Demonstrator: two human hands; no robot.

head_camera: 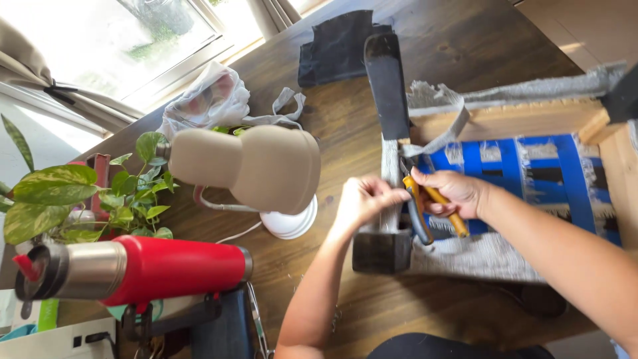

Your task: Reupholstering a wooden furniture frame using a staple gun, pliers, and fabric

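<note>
Fingertips of the left hand (362, 199) pinch together at the grey fabric edge (391, 169) of an upturned wooden seat frame (518, 118), right beside the plier jaws; what they grip is too small to make out. The right hand (455, 193) is curled around the handles of a pair of pliers (425, 206) with yellow and blue grips, the nose directed up towards the frame's corner, the handles trailing down and to the right. Both wrists are bent inward, so that the hands almost touch. The left forearm rises from the lower edge of the view; the right forearm enters from the lower right corner. Blue webbing (531, 173) spans the frame's underside, frayed grey upholstery (478, 256) lies beneath the hands, and a black chair leg (385, 86) projects upward. All rests on a wooden table (345, 126), with a beige desk lamp (252, 166), a red flask (153, 269), a potted plant (60, 193), a plastic bag (212, 100) and a black cloth (335, 46) to the left and above.
</note>
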